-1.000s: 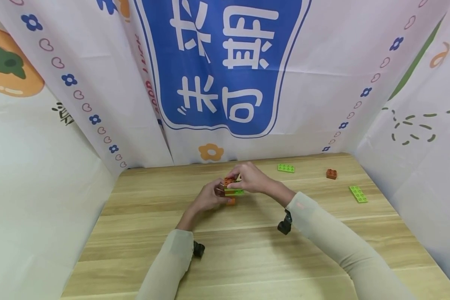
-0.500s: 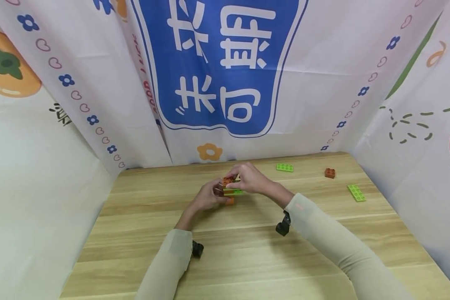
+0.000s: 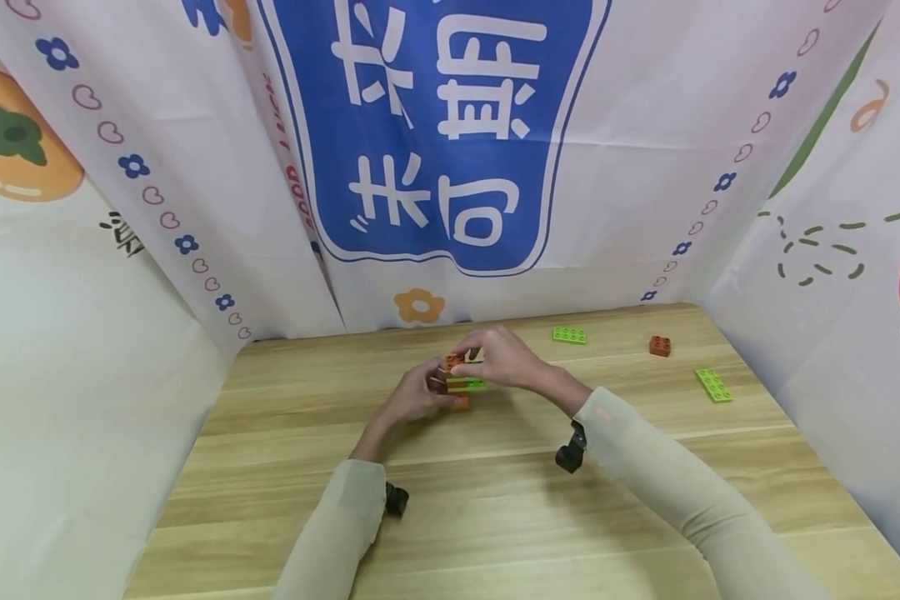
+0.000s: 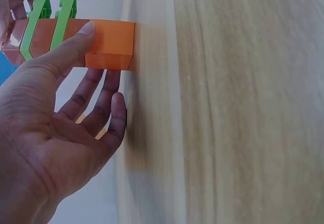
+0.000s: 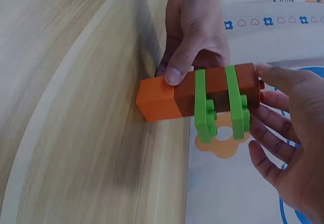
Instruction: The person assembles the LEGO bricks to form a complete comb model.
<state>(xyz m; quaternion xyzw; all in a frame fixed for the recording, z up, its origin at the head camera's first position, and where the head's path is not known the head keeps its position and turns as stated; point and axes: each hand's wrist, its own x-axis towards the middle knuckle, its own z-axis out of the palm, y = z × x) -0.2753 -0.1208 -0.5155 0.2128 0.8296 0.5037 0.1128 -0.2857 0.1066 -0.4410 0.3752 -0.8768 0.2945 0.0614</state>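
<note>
Left hand (image 3: 416,393) clasped around the lower part of a block tower (image 5: 216,88); its thumb is pressed near the seam between the orange block (image 5: 158,101) and the lowest brown block (image 5: 185,95), with fingers curved behind. By the right hand (image 3: 504,358) the same tower is pinched at its top, the thumb laid against the top brown block (image 5: 248,84).

Tower held upright over the table (image 3: 495,517), orange end down; firm contact with the wood could not be confirmed. Above the lowest brown block: lower green plate (image 5: 203,107), middle brown block, upper green plate (image 5: 237,105), top brown block. Both plates overhang the tower's right side.

Loose pieces noted on the table: one green plate (image 3: 569,335) right of the tower and farther back; a brown block (image 3: 661,346) well to its right; another green plate (image 3: 713,385), rightmost. Behind the tower, a printed cloth (image 3: 600,208) is hung.
</note>
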